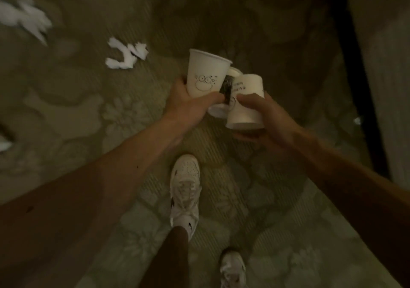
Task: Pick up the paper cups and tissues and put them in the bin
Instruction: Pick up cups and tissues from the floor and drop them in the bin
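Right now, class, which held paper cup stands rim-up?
The face-printed cup in the left hand; the right hand grips a tipped cup.

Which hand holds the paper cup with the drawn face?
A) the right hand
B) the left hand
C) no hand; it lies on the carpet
B: the left hand grips the cup with the drawn face near its base, while the right hand holds a second cup.
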A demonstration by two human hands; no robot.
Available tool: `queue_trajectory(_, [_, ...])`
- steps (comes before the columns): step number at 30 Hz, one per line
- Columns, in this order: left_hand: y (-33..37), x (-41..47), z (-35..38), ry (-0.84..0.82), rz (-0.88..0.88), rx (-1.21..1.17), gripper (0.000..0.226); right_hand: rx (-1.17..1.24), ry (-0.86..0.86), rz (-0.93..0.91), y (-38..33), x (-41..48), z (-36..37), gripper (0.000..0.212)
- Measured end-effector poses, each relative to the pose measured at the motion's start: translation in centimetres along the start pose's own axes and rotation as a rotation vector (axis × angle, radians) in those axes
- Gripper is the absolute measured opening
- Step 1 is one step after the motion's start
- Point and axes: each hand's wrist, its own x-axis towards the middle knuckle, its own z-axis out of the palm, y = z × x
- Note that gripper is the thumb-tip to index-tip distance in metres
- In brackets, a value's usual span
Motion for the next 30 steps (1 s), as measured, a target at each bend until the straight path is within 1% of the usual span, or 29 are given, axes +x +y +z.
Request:
queue_trajectory(3, [4.0, -2.9, -2.6, 0.016, 0.02, -0.024, 0.085, -0.052, -0.063, -0.013, -4.2, -3.6, 1.5, 0.036])
queue_trajectory(6, [7.7, -6.2, -5.0, 0.035, 0.038, -0.09, 0.079, -0.085, -0.121, -0.045, -7.8, -7.0, 3.0, 0.019])
queue_trajectory(7, [8.7, -7.4, -5.7, 0.038, 0.041, -0.112, 0.076, -0.094, -0.142, -0.058, -8.9, -8.2, 3.5, 0.017])
queue_trajectory(9, [10.8, -10.2, -7.1, 0.056, 0.053, -0.152, 0.067, -0.138, -0.195, -0.092, -10.9, -10.7, 4.4, 0.019])
queue_trajectory(12, [13.4, -15.0, -8.8, 0.099, 0.098, -0.212, 0.055, -0.232, -0.302, -0.157, -13.4, -14.7, 5.7, 0.028])
queue_trajectory(14, [14.6, -18.7, -9.9, 0.124, 0.119, -0.237, 0.048, -0.287, -0.381, -0.193, -14.4, -17.4, 6.6, 0.037])
queue_trajectory(16, [15.0, -22.2, -11.4, 0.172, 0.133, -0.283, 0.035, -0.334, -0.424, -0.214, -14.8, -19.6, 7.8, 0.039])
queue_trajectory(18, [14.6, -26.2, -12.8, 0.225, 0.132, -0.348, 0.024, -0.374, -0.478, -0.206, -14.7, -22.1, 9.3, 0.04])
queue_trajectory(20, [13.6, -30.4, -14.0, 0.286, 0.132, -0.413, 0.023, -0.404, -0.553, -0.191, -13.9, -24.9, 11.1, 0.039])
queue_trajectory(23, [10.8, -36.8, -15.4, 0.366, 0.124, -0.52, 0.028, -0.467, -0.625, -0.169, -11.6, -28.8, 13.9, 0.017])
queue_trajectory(24, [9.6, -38.8, -15.8, 0.397, 0.115, -0.554, 0.032, -0.498, -0.637, -0.153, -10.7, -29.9, 14.7, 0.017])
queue_trajectory(25, [8.3, -40.7, -16.2, 0.437, 0.102, -0.589, 0.036, -0.543, -0.664, -0.13, -9.5, -30.9, 15.5, 0.022])
queue_trajectory(27, [5.0, -44.2, -16.9, 0.532, 0.068, -0.664, 0.038, -0.631, -0.737, -0.058, -6.6, -32.7, 17.6, 0.043])
queue_trajectory(28, [3.3, -45.8, -17.2, 0.578, 0.052, -0.704, 0.038, -0.674, -0.761, -0.025, -4.9, -33.6, 18.7, 0.05])
queue_trajectory(30, [-0.7, -48.7, -17.9, 0.643, 0.023, -0.778, 0.041, -0.762, -0.812, 0.0, -1.1, -35.0, 21.0, 0.051])
